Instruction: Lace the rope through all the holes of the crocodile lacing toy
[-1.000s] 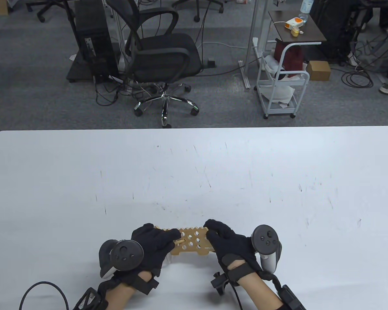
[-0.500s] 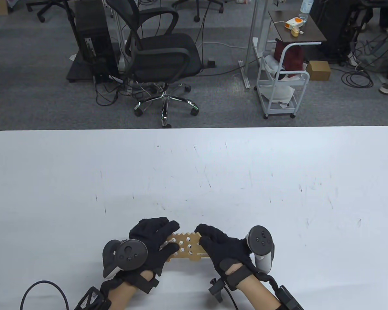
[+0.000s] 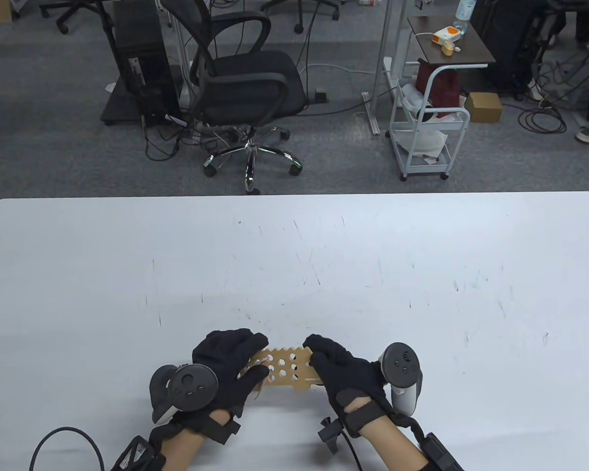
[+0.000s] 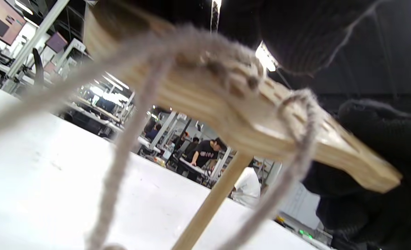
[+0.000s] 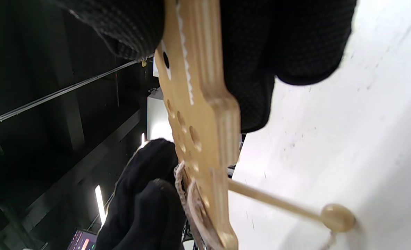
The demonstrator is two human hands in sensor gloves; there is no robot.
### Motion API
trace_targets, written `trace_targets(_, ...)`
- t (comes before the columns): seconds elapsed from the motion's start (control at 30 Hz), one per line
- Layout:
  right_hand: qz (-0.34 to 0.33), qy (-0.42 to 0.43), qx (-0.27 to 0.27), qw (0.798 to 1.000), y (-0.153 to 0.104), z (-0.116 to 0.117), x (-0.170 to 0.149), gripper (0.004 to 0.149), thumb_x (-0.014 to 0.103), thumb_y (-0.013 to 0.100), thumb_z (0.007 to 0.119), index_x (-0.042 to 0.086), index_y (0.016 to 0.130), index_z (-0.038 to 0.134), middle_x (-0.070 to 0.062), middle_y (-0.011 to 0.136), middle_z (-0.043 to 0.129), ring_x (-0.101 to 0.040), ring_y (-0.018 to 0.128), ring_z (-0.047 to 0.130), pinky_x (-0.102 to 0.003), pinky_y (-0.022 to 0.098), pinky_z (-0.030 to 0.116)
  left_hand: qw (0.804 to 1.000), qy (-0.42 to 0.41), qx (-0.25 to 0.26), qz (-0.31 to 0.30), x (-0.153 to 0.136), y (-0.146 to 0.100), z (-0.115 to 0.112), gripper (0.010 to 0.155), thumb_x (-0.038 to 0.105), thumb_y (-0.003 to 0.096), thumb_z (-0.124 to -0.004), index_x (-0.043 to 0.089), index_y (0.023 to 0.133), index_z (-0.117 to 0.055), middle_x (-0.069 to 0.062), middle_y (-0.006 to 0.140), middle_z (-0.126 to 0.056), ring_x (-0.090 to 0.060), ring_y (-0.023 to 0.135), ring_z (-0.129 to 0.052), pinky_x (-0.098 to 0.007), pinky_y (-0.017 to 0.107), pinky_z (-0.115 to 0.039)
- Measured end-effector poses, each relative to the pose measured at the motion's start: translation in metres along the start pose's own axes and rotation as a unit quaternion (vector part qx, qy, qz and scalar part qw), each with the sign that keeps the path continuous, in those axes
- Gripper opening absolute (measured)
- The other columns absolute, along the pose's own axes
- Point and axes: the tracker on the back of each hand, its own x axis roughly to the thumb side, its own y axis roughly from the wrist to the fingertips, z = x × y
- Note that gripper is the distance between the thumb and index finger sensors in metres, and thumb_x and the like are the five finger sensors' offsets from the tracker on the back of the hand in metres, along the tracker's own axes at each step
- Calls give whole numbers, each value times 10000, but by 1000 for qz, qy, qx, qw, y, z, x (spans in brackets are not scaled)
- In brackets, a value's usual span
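The left hand (image 3: 228, 365) grips the laced end of the crocodile board (image 3: 287, 368), held just above the worktop (image 3: 294, 255). Its fingers should stay off the open holes while the wooden needle (image 5: 278, 203), poking out under the board, is drawn down until the rope (image 4: 122, 152) runs snug. The right hand (image 3: 343, 373) clamps the other end; it should hold the board level and steady.
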Motion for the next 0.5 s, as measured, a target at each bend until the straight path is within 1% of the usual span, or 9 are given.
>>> trace_targets(0.07, 1, 8, -6, 1000, 0, -3, 1, 525, 307, 476, 762, 22, 912, 698, -157, 763, 957, -330, 564, 1045, -454, 408, 834, 1000, -6, 28, 5, -3, -1, 8, 593, 500, 418, -852, 348, 982, -748, -29, 1007, -737, -323, 938, -686, -577, 760, -463)
trace_targets(0.23, 3, 13, -29, 1000, 0, -10, 2, 523, 307, 479, 756, 34, 920, 691, -151, 767, 953, -328, 554, 1042, -457, 407, 823, 997, -26, 67, 36, -16, -3, 24, 585, 493, 421, -848, 341, 978, -755, -34, 1001, -745, -328, 931, -692, -579, 757, -466)
trace_targets(0.33, 7, 18, -42, 999, 0, -15, 1, 522, 309, 480, 754, 38, 922, 687, -148, 771, 949, -325, 557, 1039, -459, 411, 817, 994, -37, 83, 55, -25, -4, 31, 580, 491, 422, -848, 339, 975, -760, -36, 997, -751, -331, 927, -696, -581, 754, -469)
trace_targets(0.5, 9, 30, -51, 998, 0, -19, 2, 521, 308, 483, 747, 42, 926, 681, -147, 770, 944, -327, 557, 1034, -461, 418, 810, 990, -57, 96, 86, -38, -5, 36, 581, 491, 425, -845, 338, 979, -756, -38, 998, -748, -333, 926, -696, -580, 753, -472)
